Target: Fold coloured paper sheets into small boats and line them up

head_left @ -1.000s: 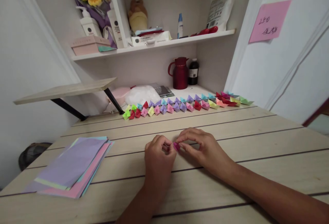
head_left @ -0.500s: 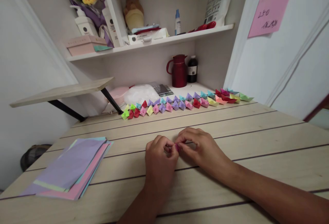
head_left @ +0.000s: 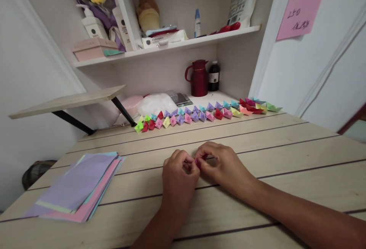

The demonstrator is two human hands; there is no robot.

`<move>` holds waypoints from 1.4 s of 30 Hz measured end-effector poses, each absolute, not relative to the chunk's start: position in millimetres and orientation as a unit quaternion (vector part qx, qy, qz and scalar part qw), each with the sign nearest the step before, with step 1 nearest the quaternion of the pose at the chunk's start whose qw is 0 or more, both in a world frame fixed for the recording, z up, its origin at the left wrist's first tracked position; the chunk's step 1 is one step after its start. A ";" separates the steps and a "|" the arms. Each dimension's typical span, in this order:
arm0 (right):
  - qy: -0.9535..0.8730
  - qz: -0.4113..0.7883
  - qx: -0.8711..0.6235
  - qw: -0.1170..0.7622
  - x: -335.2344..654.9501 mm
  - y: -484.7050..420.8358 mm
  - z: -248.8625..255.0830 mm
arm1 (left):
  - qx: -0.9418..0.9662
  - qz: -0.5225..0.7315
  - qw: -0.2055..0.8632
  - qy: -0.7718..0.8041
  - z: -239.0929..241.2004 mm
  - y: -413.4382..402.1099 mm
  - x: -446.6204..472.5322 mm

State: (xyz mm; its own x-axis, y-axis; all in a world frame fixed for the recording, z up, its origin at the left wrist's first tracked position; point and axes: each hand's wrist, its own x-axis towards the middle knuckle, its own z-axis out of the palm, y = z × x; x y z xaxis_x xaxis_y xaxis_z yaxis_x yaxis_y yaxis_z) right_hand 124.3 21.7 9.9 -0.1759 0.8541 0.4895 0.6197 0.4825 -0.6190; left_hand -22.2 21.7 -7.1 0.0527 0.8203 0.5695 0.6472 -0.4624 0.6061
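Magenta piece (head_left: 196, 161), apparently paper: in the head view it is located between the two hands, at the middle of the tabletop (head_left: 271, 146). Only a sliver shows; fingers cover the rest, so its shape and any contact with the surface cannot be determined.

Left hand (head_left: 180, 172): thumb and forefinger closed on the left side of the piece, other fingers curled; the exact contact point is hidden. Right hand (head_left: 221, 161): thumb and forefinger pinched on the right side, palm arched. Opposed fingertip grips suit a part this small — each hand presumably steadies one side with light force. Both forearms lie low over the planks, probably for bracing.

Paper stack (head_left: 82, 182): purple, pink, blue and pale green sheets, loosely fanned, left of the left hand. The position likely allows reach without crowding the hands.

Paper boats (head_left: 188, 118): two rows in mixed colours along the far part of the tabletop, set closely side by side. Such spacing probably saves room and eases counting.

Red jug (head_left: 199, 79) and dark bottle (head_left: 214, 76): upright, side by side behind the boats, back in the recess — presumably away from elbows. Pink note (head_left: 300, 13): fixed to the right-hand panel, facing the person, likely for easy reading.
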 end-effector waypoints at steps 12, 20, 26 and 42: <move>-0.765 0.176 -0.449 0.426 131.0 25.3 7.0 | 0.692 0.451 0.140 0.546 -10.0 30.2 -32.3; -0.791 0.146 -0.442 0.398 130.2 23.7 8.9 | 0.713 0.444 0.108 0.532 -10.0 26.9 -30.2; -0.806 0.094 -0.444 0.379 129.4 21.1 10.0 | 0.731 0.441 0.072 0.516 -6.3 21.1 -27.6; -0.668 0.367 -0.468 0.448 129.5 26.8 7.2 | 0.677 0.496 0.170 0.516 -4.0 22.6 -32.9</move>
State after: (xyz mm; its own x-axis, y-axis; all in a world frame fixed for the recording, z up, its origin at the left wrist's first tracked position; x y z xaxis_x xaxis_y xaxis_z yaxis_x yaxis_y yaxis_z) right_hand 129.5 26.8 7.2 -0.1612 0.9536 0.2542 0.2957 0.2924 -0.9094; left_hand -32.9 22.6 -4.0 -0.0252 0.8678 0.4963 0.5306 -0.4091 0.7423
